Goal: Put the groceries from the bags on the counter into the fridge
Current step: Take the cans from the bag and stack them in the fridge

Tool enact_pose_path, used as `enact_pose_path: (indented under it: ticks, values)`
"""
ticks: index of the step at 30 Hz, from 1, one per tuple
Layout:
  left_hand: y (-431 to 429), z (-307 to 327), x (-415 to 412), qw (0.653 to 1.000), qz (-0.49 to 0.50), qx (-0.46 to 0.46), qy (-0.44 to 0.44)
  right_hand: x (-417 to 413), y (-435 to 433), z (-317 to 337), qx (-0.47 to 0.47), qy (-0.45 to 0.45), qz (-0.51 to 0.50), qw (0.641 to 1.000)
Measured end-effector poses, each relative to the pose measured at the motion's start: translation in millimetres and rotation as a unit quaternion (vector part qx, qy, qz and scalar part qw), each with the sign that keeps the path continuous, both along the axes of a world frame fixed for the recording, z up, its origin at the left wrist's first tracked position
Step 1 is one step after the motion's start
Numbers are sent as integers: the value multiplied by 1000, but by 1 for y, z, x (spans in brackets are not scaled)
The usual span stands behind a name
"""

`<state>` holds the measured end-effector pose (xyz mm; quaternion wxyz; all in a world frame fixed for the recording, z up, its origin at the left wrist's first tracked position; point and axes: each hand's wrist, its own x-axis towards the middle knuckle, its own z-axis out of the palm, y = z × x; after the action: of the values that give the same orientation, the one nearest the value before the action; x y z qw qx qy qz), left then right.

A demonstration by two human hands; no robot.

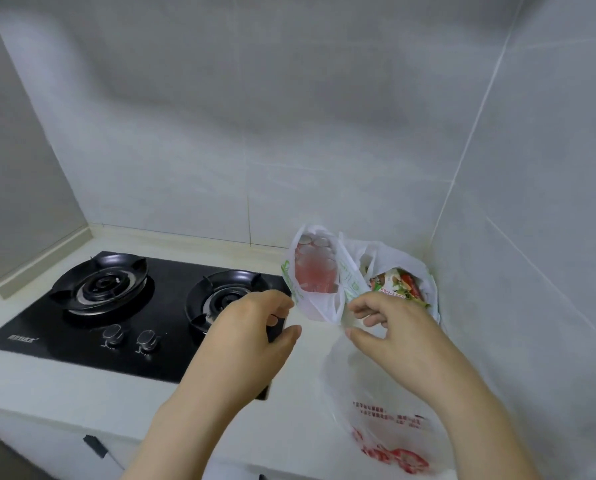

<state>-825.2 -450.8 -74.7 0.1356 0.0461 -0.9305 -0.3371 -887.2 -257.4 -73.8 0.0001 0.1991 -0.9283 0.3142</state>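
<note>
A white plastic bag (301, 292) with green print stands on the counter (82, 389) by the back wall, holding several pink bottles (312, 271). Right of it, in the corner, a second white bag (414, 261) holds a colourful food packet (398, 284). A flat clear bag with red print (390, 431) lies near the counter's front edge. My left hand (255, 327) hovers just left of the bottle bag, fingers curled and apart, holding nothing. My right hand (390, 327) reaches toward the gap between the two bags, fingers apart near a handle, gripping nothing that I can see.
A black two-burner gas hob (123, 306) with two knobs fills the left of the counter. Grey tiled walls close in the back and right, forming a corner behind the bags. The counter's front edge runs below my forearms.
</note>
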Motion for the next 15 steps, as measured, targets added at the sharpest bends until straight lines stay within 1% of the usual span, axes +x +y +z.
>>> enact_pose_path:
  ticks: [3,9,15]
  values:
    - [3,-9,-25,1000,-6,2,-23,-25,5,-10,-1,-17,3,1000]
    - [-3,-23,-74,999,-13,-9,-32,-70,1,-29,3,-43,-2,999]
    - [-27,-37,-126,998,-32,0,-48,-111,-20,-47,9,-70,-19,997]
